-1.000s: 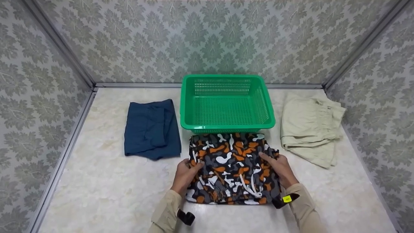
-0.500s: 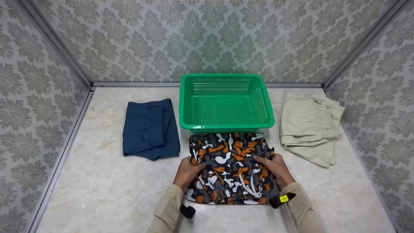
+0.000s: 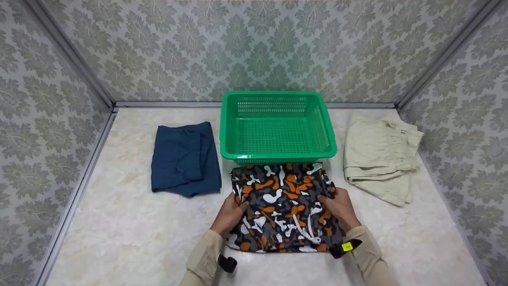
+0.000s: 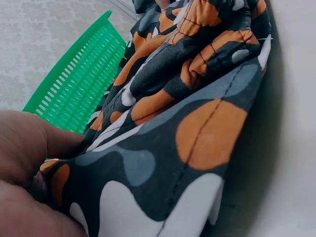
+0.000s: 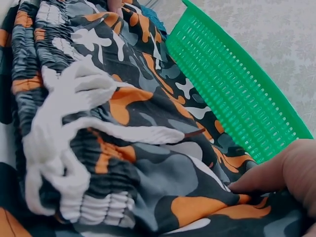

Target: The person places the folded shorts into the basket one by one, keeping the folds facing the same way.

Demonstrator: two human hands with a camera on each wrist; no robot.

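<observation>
A pair of folded camouflage shorts [image 3: 278, 194] in black, orange, grey and white lies between my hands in the head view. My left hand [image 3: 231, 212] grips the left edge, thumb on top and the other fingers hidden beneath the cloth. On the opposite edge, my right hand [image 3: 342, 208] holds the layers the same way. A white drawstring [image 5: 74, 128] and gathered waistband show in the right wrist view, towards the near side. The left wrist view shows the shorts' near edge [image 4: 212, 133] with a dark shadow beside it on the table.
A green plastic basket [image 3: 278, 155] with nothing in it stands right behind the shorts. Folded dark blue shorts [image 3: 184, 159] lie on the table at left, beige shorts [image 3: 381, 155] at right. Patterned walls [image 3: 254, 51] enclose the table [image 3: 131, 234] at the back and sides.
My right hand has shifted slightly left, drawing the shorts' right edge inward. The left hand keeps its hold in nearly the same place.
</observation>
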